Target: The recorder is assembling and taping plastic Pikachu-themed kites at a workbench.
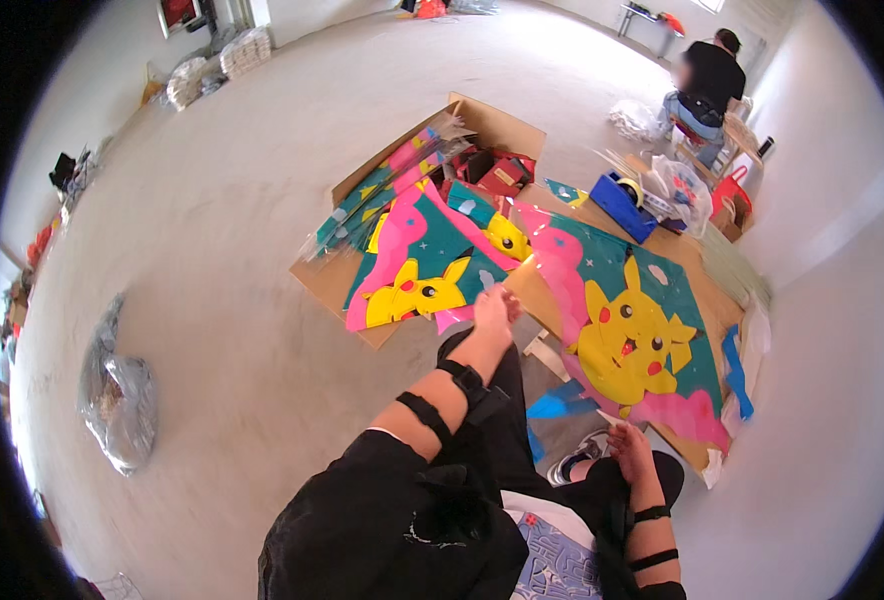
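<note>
My left hand (494,310) reaches forward over the near edge of a colourful kite (417,270) with a yellow cartoon figure on teal and pink, lying on a stack in an open cardboard box (492,125); whether the fingers grip it is unclear. My right hand (630,450) rests low near my knee and shoe, next to the bottom corner of a second, larger kite (632,330) spread on flattened cardboard. It seems to hold nothing.
A blue tape dispenser (622,205) and plastic bags lie beyond the big kite. A person (707,85) sits at the far right. A crumpled clear plastic bag (117,395) lies on the floor at left. Bundles (212,65) line the far wall.
</note>
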`<state>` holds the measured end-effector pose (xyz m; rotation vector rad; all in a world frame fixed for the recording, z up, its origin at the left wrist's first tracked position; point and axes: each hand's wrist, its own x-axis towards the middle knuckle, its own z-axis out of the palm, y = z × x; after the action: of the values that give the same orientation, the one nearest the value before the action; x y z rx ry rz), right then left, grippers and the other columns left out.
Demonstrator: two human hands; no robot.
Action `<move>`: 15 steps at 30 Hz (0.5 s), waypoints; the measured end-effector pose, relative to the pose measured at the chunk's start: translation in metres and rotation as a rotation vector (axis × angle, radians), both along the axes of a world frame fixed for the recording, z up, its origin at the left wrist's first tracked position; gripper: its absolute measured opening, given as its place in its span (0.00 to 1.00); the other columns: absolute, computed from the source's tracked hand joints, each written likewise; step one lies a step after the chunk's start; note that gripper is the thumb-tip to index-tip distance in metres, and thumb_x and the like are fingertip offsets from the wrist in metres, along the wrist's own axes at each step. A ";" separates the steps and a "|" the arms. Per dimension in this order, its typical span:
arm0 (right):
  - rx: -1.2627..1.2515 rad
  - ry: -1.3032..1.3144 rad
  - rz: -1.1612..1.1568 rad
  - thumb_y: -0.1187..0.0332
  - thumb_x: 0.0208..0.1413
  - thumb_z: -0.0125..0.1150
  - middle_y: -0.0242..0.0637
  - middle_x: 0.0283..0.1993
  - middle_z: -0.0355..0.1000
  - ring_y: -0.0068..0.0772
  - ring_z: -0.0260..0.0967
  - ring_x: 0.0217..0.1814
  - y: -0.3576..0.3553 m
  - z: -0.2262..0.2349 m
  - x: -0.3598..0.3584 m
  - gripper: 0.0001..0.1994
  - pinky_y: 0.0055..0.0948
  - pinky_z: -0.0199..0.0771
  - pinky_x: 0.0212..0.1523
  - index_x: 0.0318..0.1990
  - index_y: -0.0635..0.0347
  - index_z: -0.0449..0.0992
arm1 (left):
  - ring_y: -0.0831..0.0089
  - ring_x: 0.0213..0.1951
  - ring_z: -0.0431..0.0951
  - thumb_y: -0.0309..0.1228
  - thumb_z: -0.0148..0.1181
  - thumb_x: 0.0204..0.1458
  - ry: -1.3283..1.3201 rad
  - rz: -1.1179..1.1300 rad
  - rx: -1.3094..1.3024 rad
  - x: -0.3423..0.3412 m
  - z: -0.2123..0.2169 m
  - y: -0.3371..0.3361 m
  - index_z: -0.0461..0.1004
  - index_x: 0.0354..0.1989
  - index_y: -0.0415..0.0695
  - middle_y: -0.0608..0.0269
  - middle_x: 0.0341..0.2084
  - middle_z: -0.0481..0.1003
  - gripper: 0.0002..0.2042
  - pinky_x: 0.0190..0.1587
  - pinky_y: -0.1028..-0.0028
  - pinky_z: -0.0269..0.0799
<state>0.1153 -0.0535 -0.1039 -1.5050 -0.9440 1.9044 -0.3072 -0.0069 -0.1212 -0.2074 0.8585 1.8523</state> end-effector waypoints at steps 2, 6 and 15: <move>0.049 0.001 0.024 0.57 0.66 0.51 0.38 0.40 0.76 0.29 0.75 0.36 0.001 0.001 0.004 0.15 0.25 0.71 0.29 0.47 0.60 0.72 | 0.72 0.26 0.75 0.35 0.51 0.60 0.098 0.118 -0.075 -0.045 0.005 -0.010 0.69 0.46 0.48 0.64 0.31 0.74 0.09 0.25 0.72 0.73; 0.228 -0.085 0.155 0.54 0.67 0.48 0.35 0.34 0.75 0.26 0.74 0.28 0.012 0.031 -0.024 0.15 0.20 0.66 0.21 0.41 0.57 0.72 | 0.73 0.27 0.74 0.32 0.51 0.60 0.109 0.285 -0.247 -0.134 -0.029 -0.058 0.68 0.48 0.46 0.63 0.33 0.75 0.11 0.26 0.73 0.73; 1.265 -0.629 0.606 0.70 0.62 0.53 0.46 0.60 0.68 0.42 0.68 0.60 0.095 0.078 -0.167 0.18 0.37 0.70 0.56 0.58 0.65 0.68 | 0.60 0.28 0.78 0.36 0.54 0.55 0.748 -0.040 -0.969 -0.227 -0.190 -0.152 0.75 0.38 0.43 0.57 0.28 0.78 0.10 0.32 0.64 0.74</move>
<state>-0.0515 0.0420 -0.0263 -0.9785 -2.4455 0.6127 -0.5343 -0.1591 -0.3117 -0.0773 2.2250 1.3170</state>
